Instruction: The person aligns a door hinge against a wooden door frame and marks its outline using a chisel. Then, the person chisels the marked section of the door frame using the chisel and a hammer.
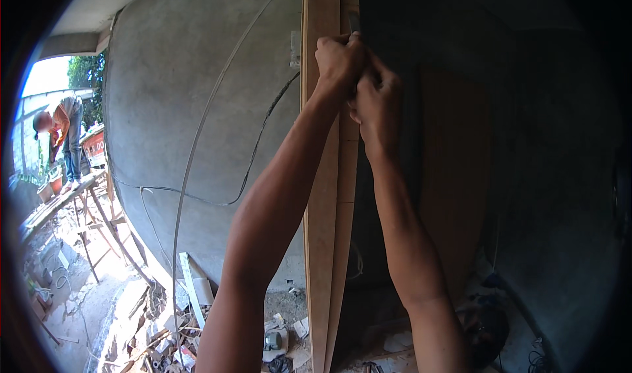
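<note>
A tall wooden door panel [322,241] stands upright on edge in front of me, with pencil-like lines across its narrow edge. Near its upper part, my left hand [340,60] is closed with its fingers at the base of a flat-bladed chisel [355,22], whose blade points up along the door edge. Just below and to the right, my right hand [378,103] is closed around what appears to be the chisel's lower end. The handle is hidden by my fingers. Both arms are raised, and the left wrist passes in front of the panel.
Behind the panel is a grey plastered wall [164,77] with a hanging black cable [263,119] and a pale wire [197,136]. Rubble and a light metal strip [193,291] lie below. Outside left, a person [66,133] bends over on a plank scaffold [62,205].
</note>
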Available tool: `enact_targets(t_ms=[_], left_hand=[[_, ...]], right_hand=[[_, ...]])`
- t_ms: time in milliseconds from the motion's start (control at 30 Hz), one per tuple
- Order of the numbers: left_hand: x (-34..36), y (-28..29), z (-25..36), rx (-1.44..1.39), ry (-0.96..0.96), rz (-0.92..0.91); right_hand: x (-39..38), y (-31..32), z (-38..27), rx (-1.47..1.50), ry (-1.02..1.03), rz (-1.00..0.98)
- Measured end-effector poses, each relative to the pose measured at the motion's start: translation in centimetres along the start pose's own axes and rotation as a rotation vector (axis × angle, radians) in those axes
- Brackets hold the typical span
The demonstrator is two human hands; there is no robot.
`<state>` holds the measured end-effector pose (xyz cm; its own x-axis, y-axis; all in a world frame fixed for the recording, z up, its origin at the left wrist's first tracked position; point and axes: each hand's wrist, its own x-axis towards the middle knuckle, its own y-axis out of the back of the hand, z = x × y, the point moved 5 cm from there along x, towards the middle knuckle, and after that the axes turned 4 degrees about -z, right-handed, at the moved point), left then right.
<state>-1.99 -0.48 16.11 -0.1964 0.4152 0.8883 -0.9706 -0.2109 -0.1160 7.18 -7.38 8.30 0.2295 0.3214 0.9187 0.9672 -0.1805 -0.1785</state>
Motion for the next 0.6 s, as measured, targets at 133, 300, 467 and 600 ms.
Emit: enact_targets(t_ms=[133, 300, 467, 600], left_hand=[[-0.5, -0.5, 0.7, -0.034, 0.082, -0.068], [-2.3, -0.5, -0.8, 0.009, -0.003, -0.026], [-2.2, -0.8, -0.4, 0.046, -0.023, -0.020], [-0.1, -1.1, 0.3, -0.053, 0.032, -0.047]], right_hand=[[0.7, 0.2, 0.5, 0.009, -0.117, -0.021], [-0.5, 0.7, 2.7, -0.034, 0.084, 0.001], [-0.4, 1.0, 2.8, -0.054, 0.080, 0.023], [1.3, 0.5, 1.8, -0.031, 0.094, 0.060]])
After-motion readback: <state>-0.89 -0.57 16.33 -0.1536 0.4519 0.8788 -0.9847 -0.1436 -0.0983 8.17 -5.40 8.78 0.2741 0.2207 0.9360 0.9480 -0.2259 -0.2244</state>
